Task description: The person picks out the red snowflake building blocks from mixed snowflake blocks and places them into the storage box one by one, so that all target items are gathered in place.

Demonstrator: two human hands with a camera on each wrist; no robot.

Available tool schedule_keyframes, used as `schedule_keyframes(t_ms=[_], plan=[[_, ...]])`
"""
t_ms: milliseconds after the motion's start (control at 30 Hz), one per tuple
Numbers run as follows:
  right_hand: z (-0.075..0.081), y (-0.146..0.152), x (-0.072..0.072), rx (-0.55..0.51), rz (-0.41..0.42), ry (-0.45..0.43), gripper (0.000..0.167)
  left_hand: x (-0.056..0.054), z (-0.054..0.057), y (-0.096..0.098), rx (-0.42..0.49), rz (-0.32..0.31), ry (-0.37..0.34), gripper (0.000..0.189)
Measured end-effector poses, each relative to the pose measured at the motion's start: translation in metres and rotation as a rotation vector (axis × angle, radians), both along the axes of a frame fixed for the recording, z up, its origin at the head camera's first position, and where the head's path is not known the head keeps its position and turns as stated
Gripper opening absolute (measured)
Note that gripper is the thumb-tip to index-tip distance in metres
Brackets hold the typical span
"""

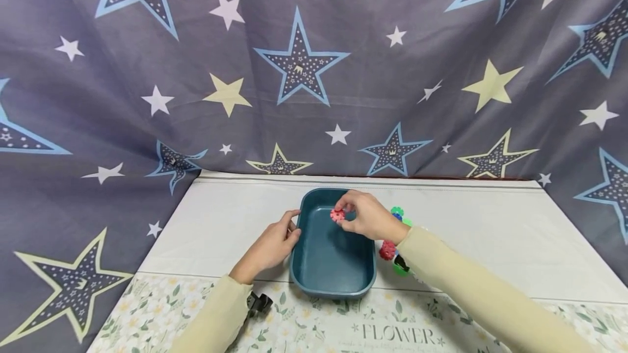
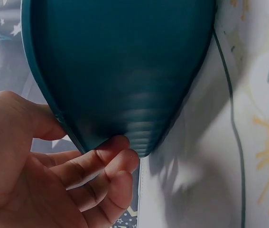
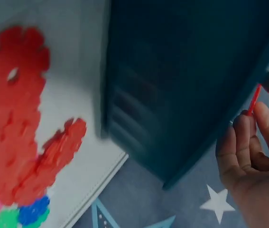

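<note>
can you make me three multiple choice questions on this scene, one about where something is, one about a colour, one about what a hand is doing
1. Where does the pile of loose toy pieces lie?
A. on the table just right of the bin
B. inside the bin
C. on the star curtain

2. What colour is the bin?
A. yellow
B. dark teal
C. white

3. What is the right hand doing?
A. lying flat on the table
B. gripping the bin's rim
C. pinching a red toy piece over the bin

Answers:
1. A, the head view shows red, green and blue pieces on the table beside the bin's right wall.
2. B, all three views show it dark teal.
3. C, its fingertips hold the red piece above the bin, while the left hand touches the bin's left rim.
</note>
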State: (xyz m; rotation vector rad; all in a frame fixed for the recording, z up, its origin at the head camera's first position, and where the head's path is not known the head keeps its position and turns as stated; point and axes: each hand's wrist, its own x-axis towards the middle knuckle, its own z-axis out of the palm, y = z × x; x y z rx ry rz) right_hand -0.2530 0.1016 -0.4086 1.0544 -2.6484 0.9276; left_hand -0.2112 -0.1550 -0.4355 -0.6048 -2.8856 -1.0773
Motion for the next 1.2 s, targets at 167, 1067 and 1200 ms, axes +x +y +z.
schedule_keyframes(t_ms=[167, 1067, 1200], plan=[[-0.006, -0.012, -0.009, 0.040, 0.012, -0.038, 0.021, 0.000, -0.002, -0.002, 0.000, -0.001, 0.008, 0.045], [-0.029, -0.034, -0.045, 0.268, 0.033, -0.163, 0.019, -0.001, -0.005, -0.001, 0.037, -0.021, -0.010, 0.047], [-0.031, -0.034, -0.047, 0.289, 0.048, -0.136, 0.015, -0.002, -0.006, -0.002, 0.038, -0.021, -0.009, 0.047]])
